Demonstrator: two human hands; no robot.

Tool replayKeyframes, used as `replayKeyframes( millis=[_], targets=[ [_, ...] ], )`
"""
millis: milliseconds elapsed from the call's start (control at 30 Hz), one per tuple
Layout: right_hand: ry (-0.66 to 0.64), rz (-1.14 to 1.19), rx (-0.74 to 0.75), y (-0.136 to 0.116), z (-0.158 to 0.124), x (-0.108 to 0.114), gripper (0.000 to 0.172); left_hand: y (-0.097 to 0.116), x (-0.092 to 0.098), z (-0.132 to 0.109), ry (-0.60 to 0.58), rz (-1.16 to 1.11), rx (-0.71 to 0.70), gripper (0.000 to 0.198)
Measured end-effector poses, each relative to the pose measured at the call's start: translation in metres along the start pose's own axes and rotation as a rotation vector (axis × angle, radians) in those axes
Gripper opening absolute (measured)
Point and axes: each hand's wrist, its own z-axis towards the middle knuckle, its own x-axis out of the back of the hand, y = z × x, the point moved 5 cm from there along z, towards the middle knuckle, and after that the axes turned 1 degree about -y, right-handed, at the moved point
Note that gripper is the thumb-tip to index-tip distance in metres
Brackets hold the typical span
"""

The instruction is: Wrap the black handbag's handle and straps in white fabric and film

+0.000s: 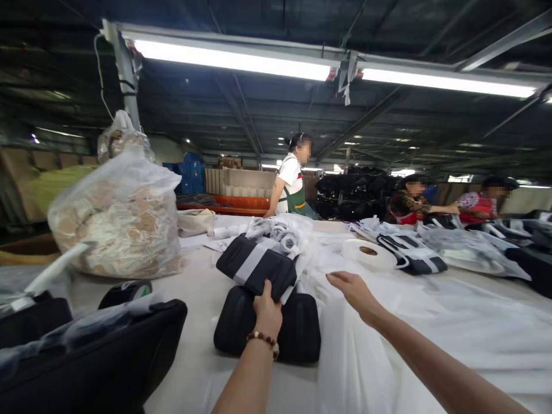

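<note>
My left hand (268, 310) grips the near edge of a black case (259, 265) with a pale band around it, thumb on top. That case is tilted above a second black case (304, 329), which lies on the table (196, 345). To the right, my right hand (351, 290) is raised over white sheet material (366, 356), its fingers stretched out and holding nothing. Behind the banded case sits a bundle of clear plastic with white coiled pieces (287, 236).
A large filled plastic bag (121, 218) stands at the left, behind black bags (103, 362). A white roll (371, 253) and another banded black case (411, 253) lie at the right. One person (293, 184) is beyond the table; two others are at the far right.
</note>
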Motion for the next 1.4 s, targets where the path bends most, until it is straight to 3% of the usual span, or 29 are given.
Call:
replayKeyframes(
  millis=[100, 233, 333, 433, 533, 633, 700, 767, 867, 967, 1067, 1200, 1400],
  targets=[
    [-0.079, -0.083, 0.007, 0.018, -0.039, 0.001, 0.029, -0.010, -0.003, -0.003, -0.006, 0.223, 0.103, 0.029],
    [-0.193, -0.114, 0.011, 0.016, -0.090, 0.002, 0.035, 0.010, 0.001, -0.034, 0.007, 0.579, 0.245, 0.029],
    [-0.273, -0.131, 0.004, 0.001, -0.136, 0.003, 0.037, 0.042, 0.005, -0.075, -0.052, 0.767, 0.158, 0.022],
    [-0.328, -0.122, -0.012, -0.012, -0.189, 0.007, 0.037, 0.076, 0.019, -0.128, -0.141, 0.892, -0.036, 0.014],
    [-0.330, -0.107, -0.113, -0.005, -0.243, 0.016, 0.040, 0.106, 0.059, -0.192, -0.167, 1.003, -0.186, 0.008],
    [-0.226, -0.088, -0.256, 0.020, -0.295, 0.029, 0.049, 0.127, 0.129, -0.252, -0.146, 1.128, -0.289, 0.022],
    [-0.164, -0.036, -0.330, 0.037, -0.327, 0.033, 0.056, 0.139, 0.177, -0.286, -0.127, 1.370, -0.523, 0.037],
    [-0.147, 0.034, -0.402, 0.048, -0.356, 0.030, 0.059, 0.143, 0.223, -0.307, -0.093, 1.484, -0.647, 0.048],
    [-0.141, 0.141, -0.491, 0.051, -0.388, 0.014, 0.064, 0.141, 0.275, -0.314, 0.026, 1.514, -0.624, 0.066],
    [-0.149, 0.307, -0.558, 0.043, -0.406, -0.010, 0.063, 0.132, 0.304, -0.303, 0.131, 1.393, -0.367, 0.077],
    [-0.157, 0.484, -0.624, 0.036, -0.411, -0.033, 0.059, 0.124, 0.314, -0.294, 0.169, 1.295, -0.227, 0.073],
    [-0.221, 0.623, -0.649, 0.038, -0.409, -0.054, 0.054, 0.117, 0.316, -0.293, 0.138, 1.243, -0.229, 0.076],
    [-0.134, 0.514, -0.606, 0.054, -0.405, -0.038, 0.048, 0.097, 0.330, -0.341, 0.194, 1.302, -0.263, 0.082]
  ],
)
